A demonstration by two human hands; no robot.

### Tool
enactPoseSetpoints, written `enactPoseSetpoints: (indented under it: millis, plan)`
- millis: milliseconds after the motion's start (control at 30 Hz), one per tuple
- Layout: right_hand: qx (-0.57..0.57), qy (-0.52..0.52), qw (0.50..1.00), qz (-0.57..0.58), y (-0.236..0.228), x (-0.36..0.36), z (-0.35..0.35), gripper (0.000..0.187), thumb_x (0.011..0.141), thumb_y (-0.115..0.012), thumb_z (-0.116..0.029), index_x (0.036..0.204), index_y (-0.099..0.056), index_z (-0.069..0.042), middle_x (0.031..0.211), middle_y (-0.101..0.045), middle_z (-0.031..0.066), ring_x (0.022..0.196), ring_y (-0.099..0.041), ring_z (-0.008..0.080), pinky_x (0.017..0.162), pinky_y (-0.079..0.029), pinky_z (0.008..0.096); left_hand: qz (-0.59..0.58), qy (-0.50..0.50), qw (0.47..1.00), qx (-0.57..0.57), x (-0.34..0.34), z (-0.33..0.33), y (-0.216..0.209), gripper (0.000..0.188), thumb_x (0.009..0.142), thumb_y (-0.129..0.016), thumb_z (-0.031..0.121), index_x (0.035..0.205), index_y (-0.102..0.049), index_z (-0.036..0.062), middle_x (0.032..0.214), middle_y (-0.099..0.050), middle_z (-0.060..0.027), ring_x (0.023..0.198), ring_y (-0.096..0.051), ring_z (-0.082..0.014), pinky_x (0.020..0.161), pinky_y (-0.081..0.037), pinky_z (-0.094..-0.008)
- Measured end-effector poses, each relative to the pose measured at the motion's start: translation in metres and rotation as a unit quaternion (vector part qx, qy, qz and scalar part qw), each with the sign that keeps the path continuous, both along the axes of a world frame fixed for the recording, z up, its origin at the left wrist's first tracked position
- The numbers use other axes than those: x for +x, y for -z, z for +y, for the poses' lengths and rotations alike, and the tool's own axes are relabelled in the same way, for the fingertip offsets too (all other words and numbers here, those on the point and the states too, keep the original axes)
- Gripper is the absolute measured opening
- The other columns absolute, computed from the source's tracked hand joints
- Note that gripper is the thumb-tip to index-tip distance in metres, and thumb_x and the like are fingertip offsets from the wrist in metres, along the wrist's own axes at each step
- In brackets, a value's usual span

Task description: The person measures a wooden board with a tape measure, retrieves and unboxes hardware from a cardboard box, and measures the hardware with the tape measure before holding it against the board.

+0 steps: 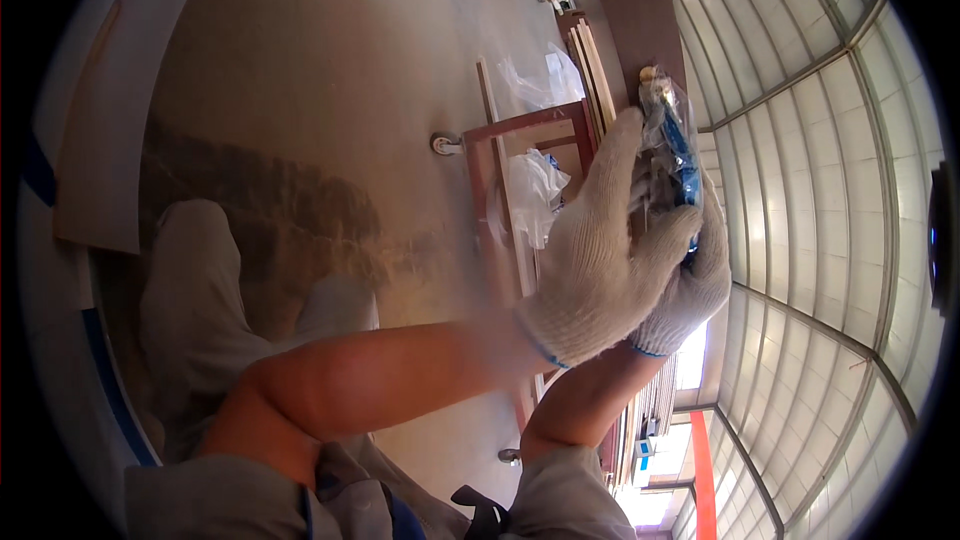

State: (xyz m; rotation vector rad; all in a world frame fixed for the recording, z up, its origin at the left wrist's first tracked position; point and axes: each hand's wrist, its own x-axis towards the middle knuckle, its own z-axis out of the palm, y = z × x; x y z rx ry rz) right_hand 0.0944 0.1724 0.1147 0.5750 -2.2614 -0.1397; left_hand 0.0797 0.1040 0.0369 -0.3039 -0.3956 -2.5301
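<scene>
Both hands wear off-white knitted gloves with blue cuff edging and are raised close together. Between them is a crinkled clear plastic packet (672,135) with something long and blue inside and a brass-coloured end at the top; its exact kind I cannot make out. My left hand (590,250), in front, has its thumb and fingers closed against the packet's near side. Behind it, my right hand (697,285) is partly hidden and supports the packet's lower end. Just beyond the packet rises a dark brown panel (625,5).
A reddish-brown wheeled frame cart (530,123) stands beyond my left hand, carrying wooden strips (592,70) and crumpled clear plastic wrap (537,190). Another cart with wrapping stands farther off. A pale panel (115,120) lies at the left. Ribbed translucent roofing (810,170) fills the right.
</scene>
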Motion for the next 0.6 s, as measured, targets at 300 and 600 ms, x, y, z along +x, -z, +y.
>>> enactPoseSetpoints:
  millis: [300,600]
  plan:
    - [-0.053,-0.02,0.997,-0.055,-0.019,0.001,0.003,0.04,0.096,-0.08,-0.02,0.13,-0.072,-0.001,0.121,-0.078,0.0144,0.113,-0.073,0.0218,0.098,-0.056,0.0352,-0.003,-0.142,0.976,-0.165,-0.008,-0.01,0.009,0.064,0.099,-0.071,0.008,0.156,-0.045,-0.0044,0.128,-0.065,-0.0181,0.112,-0.069,-0.023,0.095,-0.057,-0.0368]
    - [-0.227,-0.049,0.968,-0.092,-0.005,0.033,0.003,0.035,0.096,-0.079,-0.017,0.123,-0.073,0.004,0.102,-0.075,0.0075,0.092,-0.067,0.0139,0.087,-0.055,0.0296,0.045,0.096,0.984,-0.146,-0.012,-0.03,0.043,0.053,0.097,-0.073,0.013,0.144,-0.053,-0.0027,0.125,-0.066,-0.0204,0.115,-0.07,-0.0272,0.095,-0.057,-0.0386]
